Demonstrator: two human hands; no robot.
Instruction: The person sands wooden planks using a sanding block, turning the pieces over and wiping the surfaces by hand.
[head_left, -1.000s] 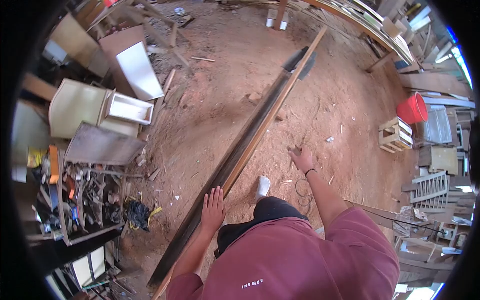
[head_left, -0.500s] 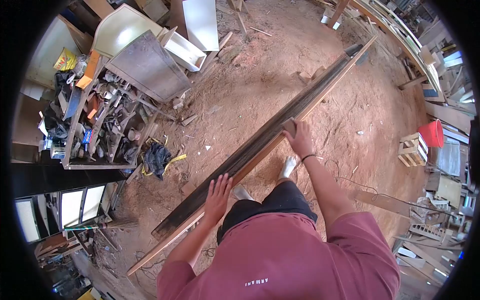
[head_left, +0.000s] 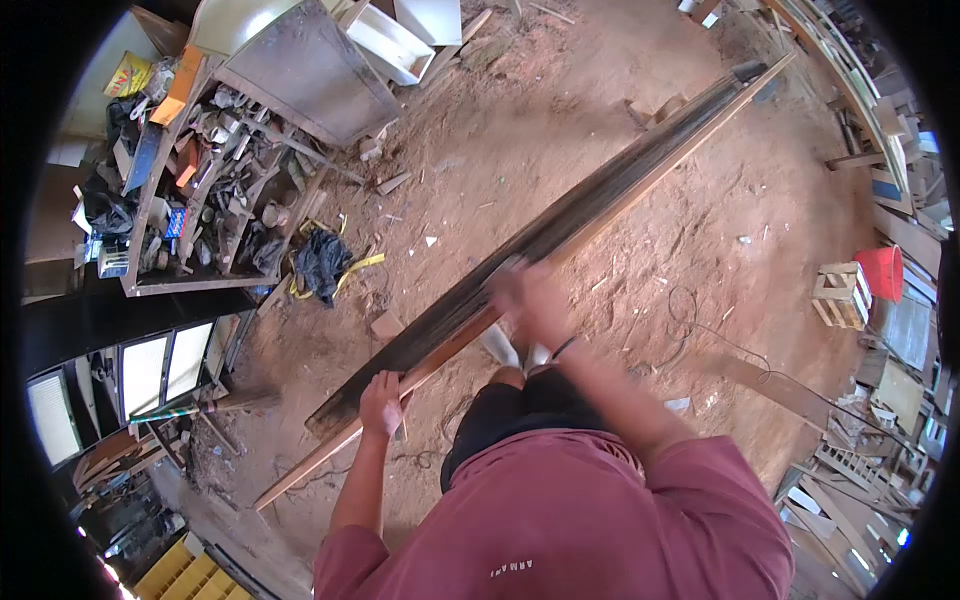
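A long dark wooden board (head_left: 450, 320) runs diagonally across the view, with a lighter wooden strip (head_left: 630, 215) along its near side. Close to the lower end, my left hand (head_left: 380, 405) has its fingers curled over the strip's edge. Around the middle of the length, my right hand (head_left: 535, 305) is closed on a small brown block (head_left: 506, 287) against the wood. Motion smears this hand and the block, so the block's exact kind is unclear. My feet stand just below the board.
An open shelf (head_left: 200, 285) crammed with odds and ends lies left, a black plastic bag (head_left: 322, 262) beside it. At right are a red bucket (head_left: 880, 273) and a wooden crate (head_left: 840, 296). A cable (head_left: 722, 328) trails over the dirt floor (head_left: 560, 130).
My right hand has slid down and left along the board with the block. My left hand has shifted left and down, from lying flat on the board to curling over the strip's edge.
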